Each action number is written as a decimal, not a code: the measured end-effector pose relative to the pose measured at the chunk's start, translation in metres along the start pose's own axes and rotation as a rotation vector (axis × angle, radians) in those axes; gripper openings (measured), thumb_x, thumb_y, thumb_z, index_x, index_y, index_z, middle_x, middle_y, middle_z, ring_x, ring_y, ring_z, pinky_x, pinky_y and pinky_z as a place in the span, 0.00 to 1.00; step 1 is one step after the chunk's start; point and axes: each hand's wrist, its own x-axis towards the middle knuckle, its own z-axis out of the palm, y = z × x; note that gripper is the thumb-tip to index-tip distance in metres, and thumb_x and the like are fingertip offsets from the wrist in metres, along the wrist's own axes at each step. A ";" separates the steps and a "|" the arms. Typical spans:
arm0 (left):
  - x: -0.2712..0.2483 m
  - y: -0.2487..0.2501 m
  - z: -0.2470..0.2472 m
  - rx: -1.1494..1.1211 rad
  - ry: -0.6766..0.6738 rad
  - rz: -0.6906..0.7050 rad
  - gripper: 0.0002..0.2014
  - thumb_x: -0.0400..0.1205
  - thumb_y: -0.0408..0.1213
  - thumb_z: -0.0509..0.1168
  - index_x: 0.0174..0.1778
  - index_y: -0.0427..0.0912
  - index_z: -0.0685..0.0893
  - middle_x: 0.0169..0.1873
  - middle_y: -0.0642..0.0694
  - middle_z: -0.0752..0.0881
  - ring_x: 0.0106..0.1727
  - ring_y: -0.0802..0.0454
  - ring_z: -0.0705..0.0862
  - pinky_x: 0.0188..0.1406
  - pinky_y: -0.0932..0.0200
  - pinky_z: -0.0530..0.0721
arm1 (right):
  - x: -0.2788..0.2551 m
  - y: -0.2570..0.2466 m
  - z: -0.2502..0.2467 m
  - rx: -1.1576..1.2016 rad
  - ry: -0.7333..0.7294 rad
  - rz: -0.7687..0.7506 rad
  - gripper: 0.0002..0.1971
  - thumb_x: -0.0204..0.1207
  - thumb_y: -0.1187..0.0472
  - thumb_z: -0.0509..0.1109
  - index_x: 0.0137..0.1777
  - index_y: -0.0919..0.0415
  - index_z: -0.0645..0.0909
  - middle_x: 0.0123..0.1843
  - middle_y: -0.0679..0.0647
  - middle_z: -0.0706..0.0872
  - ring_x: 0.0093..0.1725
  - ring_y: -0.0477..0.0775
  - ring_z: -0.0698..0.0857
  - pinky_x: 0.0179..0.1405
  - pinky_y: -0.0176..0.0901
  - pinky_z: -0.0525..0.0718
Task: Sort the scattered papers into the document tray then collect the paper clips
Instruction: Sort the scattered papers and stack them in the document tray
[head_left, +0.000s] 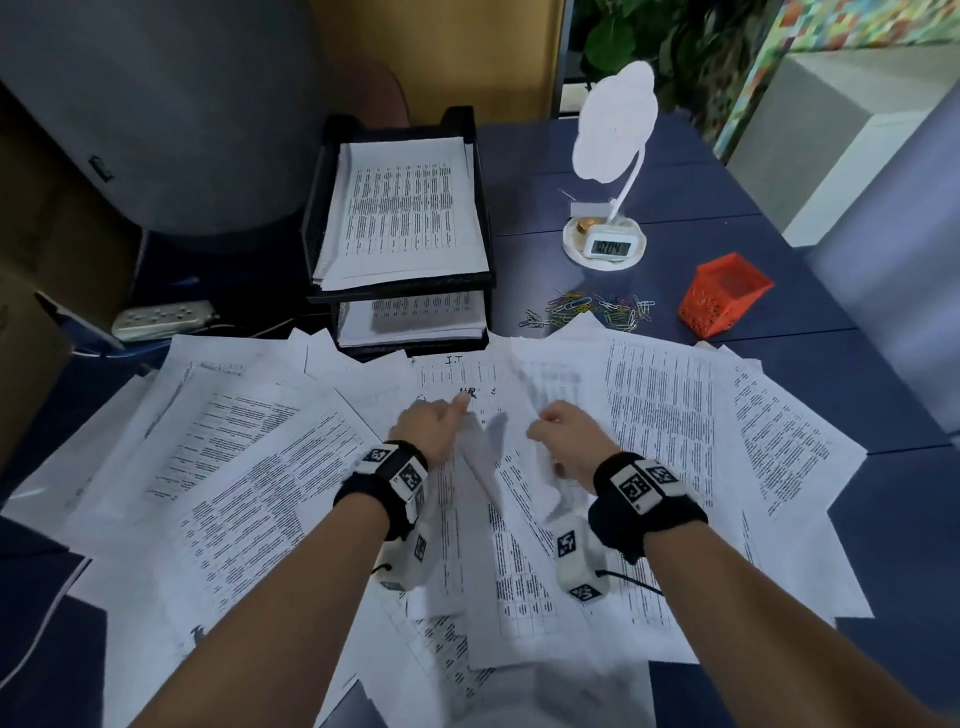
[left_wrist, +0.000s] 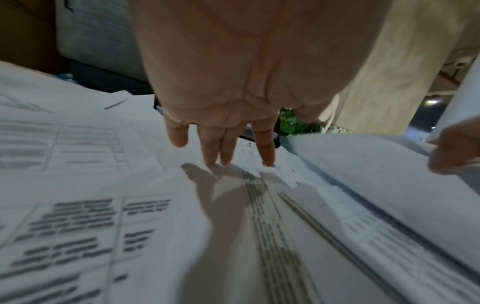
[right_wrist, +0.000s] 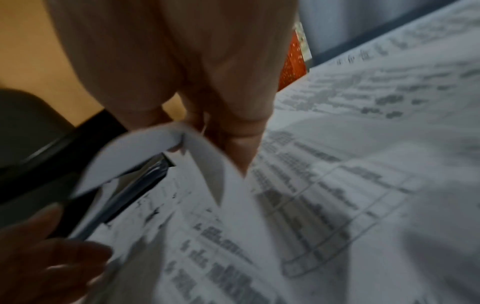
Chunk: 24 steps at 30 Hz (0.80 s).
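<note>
Printed papers (head_left: 249, 467) lie scattered over the near half of the blue table (head_left: 701, 208). My left hand (head_left: 436, 423) sits on the middle of the pile; its straight fingers (left_wrist: 221, 148) touch a sheet with their tips. Just to its right, my right hand (head_left: 558, 431) pinches the edge of one sheet (right_wrist: 161, 156) and holds it curled up off the pile. The black two-tier document tray (head_left: 317, 208) stands behind the pile with papers in both tiers. A heap of coloured paper clips (head_left: 592, 309) lies to the right of the tray.
An orange mesh basket (head_left: 722, 296) stands at the right, beyond the clips. A white desk lamp with a clock (head_left: 605, 244) in its base is behind them. A power strip (head_left: 161, 319) lies left of the tray, off the table's left edge.
</note>
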 end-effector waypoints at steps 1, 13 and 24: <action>-0.003 0.006 0.002 -0.113 -0.009 -0.016 0.38 0.84 0.64 0.40 0.68 0.37 0.79 0.65 0.38 0.81 0.65 0.42 0.79 0.68 0.50 0.73 | -0.003 -0.002 0.001 0.142 -0.105 0.054 0.12 0.79 0.54 0.67 0.54 0.61 0.74 0.44 0.58 0.79 0.40 0.58 0.81 0.39 0.48 0.83; 0.005 -0.005 0.027 -0.138 -0.017 -0.185 0.31 0.76 0.38 0.73 0.71 0.37 0.66 0.61 0.40 0.78 0.52 0.48 0.76 0.48 0.62 0.74 | 0.012 0.053 -0.104 -0.541 0.648 0.524 0.40 0.69 0.40 0.72 0.73 0.63 0.63 0.74 0.67 0.65 0.73 0.69 0.65 0.70 0.66 0.69; 0.009 -0.005 0.023 0.047 -0.115 -0.150 0.33 0.80 0.44 0.68 0.77 0.36 0.63 0.67 0.38 0.75 0.64 0.42 0.76 0.51 0.58 0.72 | 0.012 0.061 -0.111 -0.492 0.691 0.388 0.31 0.74 0.62 0.70 0.75 0.65 0.62 0.66 0.63 0.78 0.60 0.66 0.81 0.54 0.48 0.78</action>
